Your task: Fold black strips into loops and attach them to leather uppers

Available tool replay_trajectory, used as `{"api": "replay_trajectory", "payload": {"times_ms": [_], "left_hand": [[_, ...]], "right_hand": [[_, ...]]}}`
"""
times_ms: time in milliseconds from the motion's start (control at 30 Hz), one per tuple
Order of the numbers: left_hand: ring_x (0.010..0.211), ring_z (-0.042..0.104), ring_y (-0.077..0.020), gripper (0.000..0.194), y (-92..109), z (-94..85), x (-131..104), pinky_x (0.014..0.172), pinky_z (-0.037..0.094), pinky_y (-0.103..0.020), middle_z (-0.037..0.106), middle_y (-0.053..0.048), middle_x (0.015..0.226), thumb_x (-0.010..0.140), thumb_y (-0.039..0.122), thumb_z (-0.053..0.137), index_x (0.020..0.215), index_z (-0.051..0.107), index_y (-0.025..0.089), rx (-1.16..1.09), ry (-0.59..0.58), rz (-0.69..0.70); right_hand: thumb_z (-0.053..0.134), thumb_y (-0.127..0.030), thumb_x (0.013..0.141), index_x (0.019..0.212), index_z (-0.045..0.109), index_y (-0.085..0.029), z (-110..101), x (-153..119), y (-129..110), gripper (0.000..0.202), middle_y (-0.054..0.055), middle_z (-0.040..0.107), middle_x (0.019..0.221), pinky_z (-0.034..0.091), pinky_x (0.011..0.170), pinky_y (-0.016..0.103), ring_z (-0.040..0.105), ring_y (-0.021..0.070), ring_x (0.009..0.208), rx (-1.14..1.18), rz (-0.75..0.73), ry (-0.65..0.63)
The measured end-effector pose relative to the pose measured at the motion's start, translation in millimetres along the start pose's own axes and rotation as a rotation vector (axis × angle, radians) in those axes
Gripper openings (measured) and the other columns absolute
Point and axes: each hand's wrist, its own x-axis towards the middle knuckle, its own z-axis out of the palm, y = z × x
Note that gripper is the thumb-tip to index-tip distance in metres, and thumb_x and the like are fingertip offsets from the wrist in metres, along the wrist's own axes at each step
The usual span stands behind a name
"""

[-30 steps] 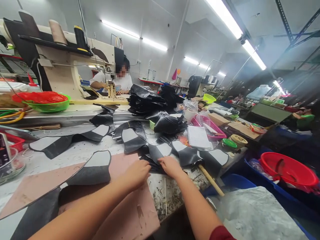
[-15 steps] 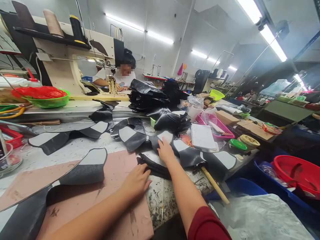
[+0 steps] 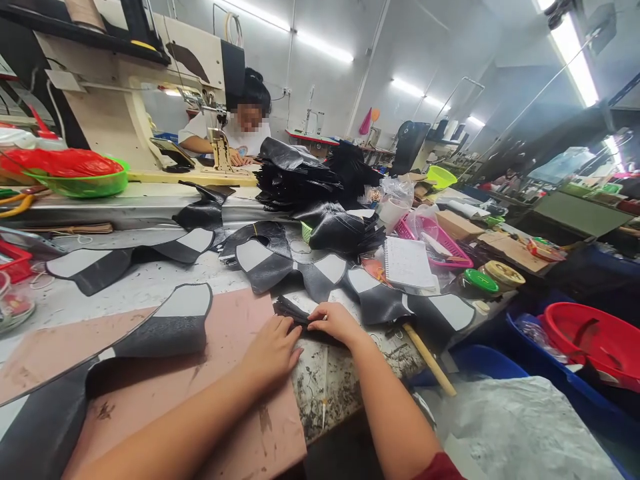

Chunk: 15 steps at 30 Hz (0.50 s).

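A bundle of thin black strips (image 3: 286, 307) lies on the worktable at the right edge of the pink board (image 3: 245, 400). My left hand (image 3: 273, 348) has its fingers curled onto the near side of the bundle, with its thumb toward me. From the right, my right hand (image 3: 340, 323) pinches the strips, its thumb and fingertips close to my left fingers. Just beyond, black shoe-upper-like pieces with white patches (image 3: 317, 275) lie in a row. Another such piece (image 3: 155, 333) stretches across the pink board. My fingers partly hide the strips.
A sewing machine (image 3: 137, 120) stands at the back left, with a co-worker (image 3: 225, 133) behind it. A tall stack of black pieces (image 3: 297, 177) sits at the centre back. To the right are a notebook (image 3: 407, 263), a pink basket (image 3: 463, 260), a wooden stick (image 3: 430, 360) and a red tub (image 3: 590, 373).
My right hand has left the white-patched piece and come down toward me onto the black strips. My left hand stays nearly in place. The view has shifted slightly.
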Motion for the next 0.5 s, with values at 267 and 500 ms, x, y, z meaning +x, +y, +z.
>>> {"api": "replay_trajectory", "payload": {"times_ms": [267, 500], "left_hand": [[0.098, 0.051, -0.0278, 0.033, 0.3, 1.7, -0.8, 0.089, 0.041, -0.043, 0.057, -0.013, 0.105, 0.080, 0.028, 0.052, 0.107, 0.058, 0.012, 0.030, 0.006, 0.020], [0.098, 0.052, -0.0272, 0.030, 1.5, 2.4, -0.8, 0.088, 0.041, -0.042, 0.057, -0.012, 0.108, 0.079, 0.028, 0.054, 0.104, 0.059, 0.013, 0.052, 0.017, 0.016]], "right_hand": [[0.056, -0.022, 0.080, 0.078, 0.068, -0.017, -5.2, 4.5, -15.3, 0.013, 0.006, 0.069, 0.082, 0.043, 0.068, 0.025, 0.062, 0.0174, 0.079, -0.278, -0.027, -0.063], [0.050, -0.022, 0.087, 0.093, 0.060, -0.011, 8.0, -4.4, -35.7, 0.016, 0.006, 0.065, 0.087, 0.048, 0.073, 0.033, 0.062, 0.0164, 0.079, -0.542, -0.064, -0.135]]}}
